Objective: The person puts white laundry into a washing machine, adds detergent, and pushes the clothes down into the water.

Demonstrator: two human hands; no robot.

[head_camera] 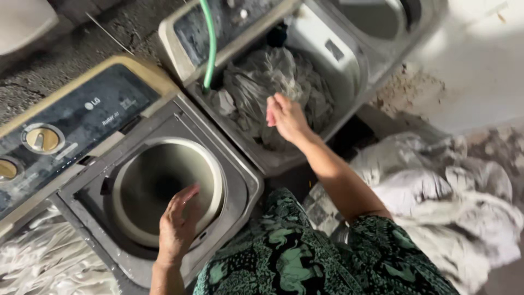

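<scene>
left hand (177, 229) spread flat on spin drum (164, 191) rim, holding nothing; could slip in | green hose (209, 43) may snag | right hand (286, 117) open over grey laundry (273, 87), seemingly wet, heavy; white pile (453, 207) right

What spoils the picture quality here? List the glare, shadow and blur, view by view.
Head view: hard sunlight burns out the floor at upper right and whitens the heap of pale cloth; the empty round drum falls into deep shadow at its centre; the right hand over the grey laundry is softened by motion blur, the left hand less so; edges bend slightly, wide-angle.
</scene>
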